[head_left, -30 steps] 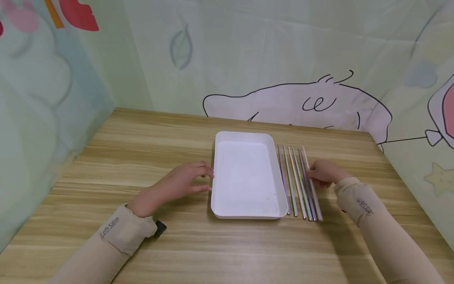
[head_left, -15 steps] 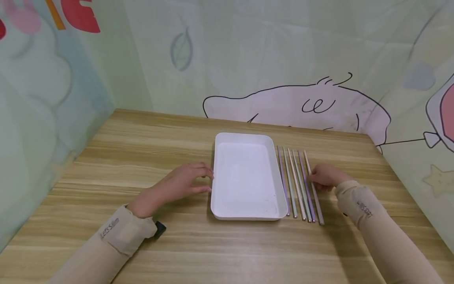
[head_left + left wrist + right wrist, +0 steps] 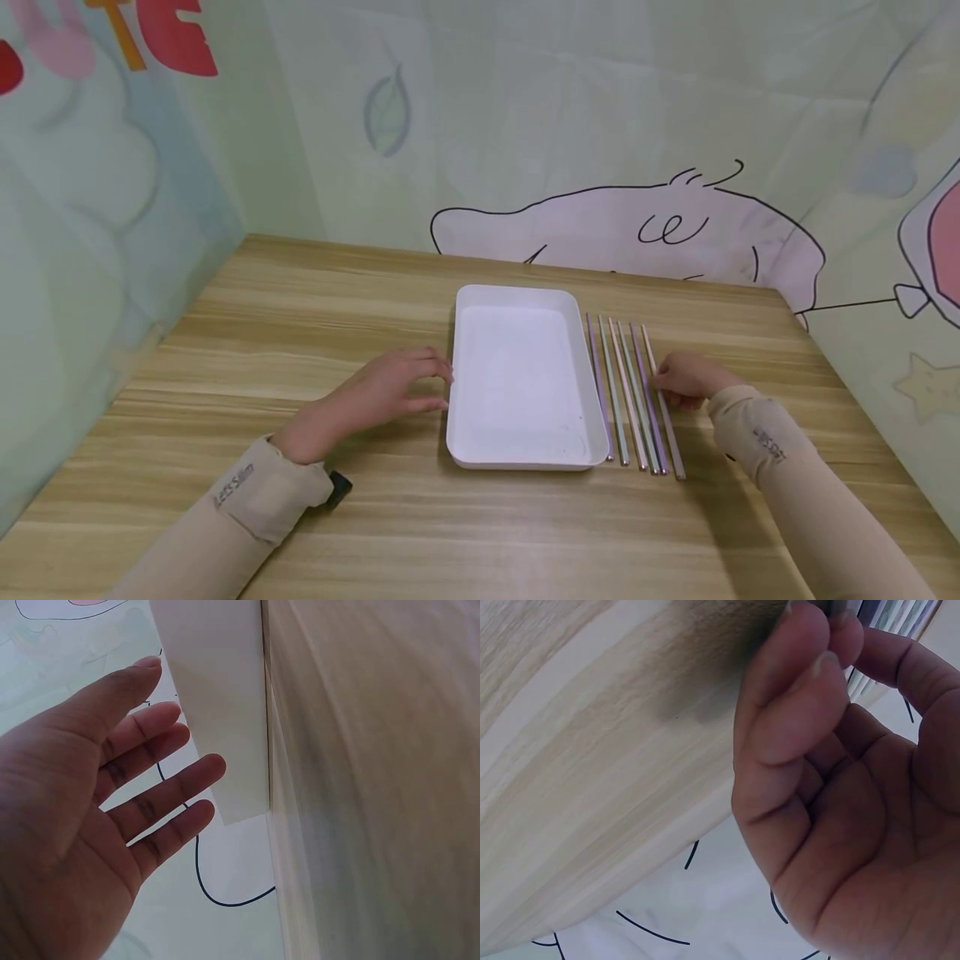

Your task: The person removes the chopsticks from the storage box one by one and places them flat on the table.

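Observation:
A shallow white tray [image 3: 517,383] lies on the wooden table. My left hand [image 3: 390,387] is beside its left wall, fingers loosely spread and fingertips right at the side; in the left wrist view the palm faces the tray wall [image 3: 225,712]. To the right of the tray, several slim chopsticks in purple, green and pink lie side by side, pointing away from me. At the right end of this row my right hand [image 3: 690,379] pinches a pink chopstick [image 3: 670,433] near its middle. The fingers [image 3: 802,712] are curled in the right wrist view, mostly hiding the pinch.
The wooden table [image 3: 480,533] meets a printed cloth wall [image 3: 525,125] at the back and on both sides. A purple chopstick [image 3: 600,392] lies close along the tray's right wall.
The pink chopstick at the right end has slid slightly towards me with my right hand, and its far end no longer sticks out as far. The left hand stays at the tray.

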Available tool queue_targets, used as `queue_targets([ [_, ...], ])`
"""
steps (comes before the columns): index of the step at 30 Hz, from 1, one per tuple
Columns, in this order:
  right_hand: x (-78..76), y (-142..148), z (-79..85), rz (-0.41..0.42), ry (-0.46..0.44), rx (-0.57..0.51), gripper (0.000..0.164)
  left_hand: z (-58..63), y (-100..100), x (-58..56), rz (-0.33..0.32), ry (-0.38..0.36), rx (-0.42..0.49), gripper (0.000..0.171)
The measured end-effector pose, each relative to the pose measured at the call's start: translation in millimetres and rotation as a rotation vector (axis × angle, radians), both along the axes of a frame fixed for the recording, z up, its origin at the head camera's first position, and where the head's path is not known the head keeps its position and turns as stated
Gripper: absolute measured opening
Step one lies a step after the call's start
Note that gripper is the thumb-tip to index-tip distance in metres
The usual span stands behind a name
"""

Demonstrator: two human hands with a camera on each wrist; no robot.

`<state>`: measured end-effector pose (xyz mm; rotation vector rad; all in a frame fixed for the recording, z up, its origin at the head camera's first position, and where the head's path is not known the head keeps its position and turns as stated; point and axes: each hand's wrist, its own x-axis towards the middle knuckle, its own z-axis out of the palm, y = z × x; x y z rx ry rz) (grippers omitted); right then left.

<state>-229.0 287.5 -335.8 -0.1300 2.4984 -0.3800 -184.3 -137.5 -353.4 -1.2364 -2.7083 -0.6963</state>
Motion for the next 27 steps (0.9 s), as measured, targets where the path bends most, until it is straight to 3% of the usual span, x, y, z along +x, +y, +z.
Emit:
queue_targets([
  [20, 0.6, 2.0, -3.3, -0.020, 0.024, -0.015, 0.033, -0.8, 0.1, -0.9, -0.008, 0.004, 0.009, 0.027],
  [27, 1.8, 4.8, -2.6, -0.048, 0.045, -0.069, 0.030, -0.5, 0.3, -0.6, -0.006, -0.001, 0.002, 0.027],
])
